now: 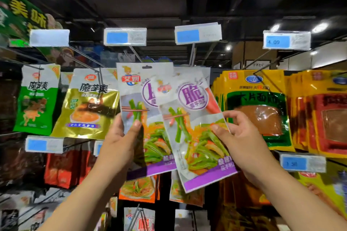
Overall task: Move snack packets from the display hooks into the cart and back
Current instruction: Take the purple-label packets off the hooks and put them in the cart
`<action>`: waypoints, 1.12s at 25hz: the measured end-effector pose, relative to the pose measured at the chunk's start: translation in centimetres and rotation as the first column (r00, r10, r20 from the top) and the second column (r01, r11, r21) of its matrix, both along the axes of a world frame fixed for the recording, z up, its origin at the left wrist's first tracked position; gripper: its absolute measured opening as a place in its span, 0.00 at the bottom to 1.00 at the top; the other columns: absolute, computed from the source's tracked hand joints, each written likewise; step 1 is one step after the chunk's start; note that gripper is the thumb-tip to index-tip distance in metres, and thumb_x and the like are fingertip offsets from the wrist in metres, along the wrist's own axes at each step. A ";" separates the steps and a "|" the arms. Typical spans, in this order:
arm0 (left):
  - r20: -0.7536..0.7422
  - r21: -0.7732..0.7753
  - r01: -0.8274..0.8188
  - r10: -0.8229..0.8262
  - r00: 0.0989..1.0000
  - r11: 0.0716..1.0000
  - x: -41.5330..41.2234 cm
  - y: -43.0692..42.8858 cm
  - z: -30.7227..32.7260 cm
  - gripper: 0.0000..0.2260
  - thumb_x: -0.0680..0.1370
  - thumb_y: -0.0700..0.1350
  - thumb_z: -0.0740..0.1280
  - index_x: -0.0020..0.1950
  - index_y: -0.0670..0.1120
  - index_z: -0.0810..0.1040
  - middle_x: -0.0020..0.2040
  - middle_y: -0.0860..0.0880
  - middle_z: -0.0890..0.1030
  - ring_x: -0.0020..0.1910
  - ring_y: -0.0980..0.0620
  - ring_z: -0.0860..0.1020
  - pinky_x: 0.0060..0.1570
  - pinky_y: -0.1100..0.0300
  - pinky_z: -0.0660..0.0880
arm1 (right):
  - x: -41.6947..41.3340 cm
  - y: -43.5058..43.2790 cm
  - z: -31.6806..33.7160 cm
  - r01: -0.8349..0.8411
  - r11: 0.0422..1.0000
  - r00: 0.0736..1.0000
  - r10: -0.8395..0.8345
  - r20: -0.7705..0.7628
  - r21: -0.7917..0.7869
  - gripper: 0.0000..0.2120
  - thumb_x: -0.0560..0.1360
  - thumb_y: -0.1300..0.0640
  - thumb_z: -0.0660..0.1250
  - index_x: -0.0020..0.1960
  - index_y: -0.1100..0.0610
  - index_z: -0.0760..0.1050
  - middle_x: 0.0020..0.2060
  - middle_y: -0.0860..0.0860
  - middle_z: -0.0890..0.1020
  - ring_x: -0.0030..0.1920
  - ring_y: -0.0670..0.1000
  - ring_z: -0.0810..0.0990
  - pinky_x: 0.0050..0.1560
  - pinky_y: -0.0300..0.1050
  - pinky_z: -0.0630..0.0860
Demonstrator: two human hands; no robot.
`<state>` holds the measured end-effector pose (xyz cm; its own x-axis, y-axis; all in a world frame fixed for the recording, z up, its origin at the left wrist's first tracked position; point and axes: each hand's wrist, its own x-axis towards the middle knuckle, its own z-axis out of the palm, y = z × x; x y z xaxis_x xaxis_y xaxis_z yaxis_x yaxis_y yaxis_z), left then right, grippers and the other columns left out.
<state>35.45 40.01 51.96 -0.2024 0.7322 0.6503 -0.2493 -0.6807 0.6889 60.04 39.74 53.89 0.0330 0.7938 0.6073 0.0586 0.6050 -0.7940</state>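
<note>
Two white-and-purple snack packets with green vegetable pictures are held up in front of the display hooks. My left hand point(122, 137) grips the left packet point(142, 99) at its left edge, thumb on its front. My right hand point(242, 137) pinches the right packet point(195, 137) at its right edge; this packet is tilted and overlaps the left one. The left packet's hang hole sits just below a metal hook point(135, 53). No cart is in view.
Green point(36, 99) and gold point(86, 107) packets hang at the left, yellow packets point(255, 107) and orange-red ones point(323, 114) at the right. Price tags point(124, 36) stand on the hook ends above. More packets hang on lower rows beneath my arms.
</note>
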 end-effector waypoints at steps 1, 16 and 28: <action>0.002 0.001 -0.016 0.016 1.000 1.000 -0.4 0.2 0.3 0.14 0.85 0.35 0.59 0.67 0.48 0.75 0.53 0.54 0.88 0.48 0.59 0.86 0.39 0.66 0.81 | 0.2 0.1 0.5 -0.017 1.000 0.998 0.018 -0.059 0.022 0.11 0.80 0.62 0.68 0.59 0.53 0.71 0.46 0.52 0.88 0.46 0.55 0.88 0.47 0.56 0.84; -0.021 -0.027 -0.020 0.019 1.000 0.999 -0.9 1.0 0.2 0.13 0.85 0.38 0.60 0.67 0.49 0.77 0.56 0.47 0.87 0.50 0.50 0.87 0.41 0.57 0.84 | -0.1 -0.1 3.4 -0.002 1.000 0.970 0.009 -0.244 0.031 0.12 0.77 0.62 0.72 0.59 0.56 0.74 0.41 0.51 0.88 0.40 0.53 0.88 0.32 0.45 0.82; -0.039 -0.035 0.017 -0.019 0.999 0.999 -0.9 1.1 -0.6 0.14 0.85 0.40 0.61 0.64 0.56 0.79 0.58 0.46 0.87 0.51 0.47 0.87 0.38 0.57 0.83 | -0.9 -0.8 3.5 0.037 0.993 0.971 -0.010 -0.238 0.112 0.12 0.78 0.60 0.71 0.60 0.54 0.72 0.43 0.49 0.88 0.45 0.52 0.88 0.46 0.55 0.84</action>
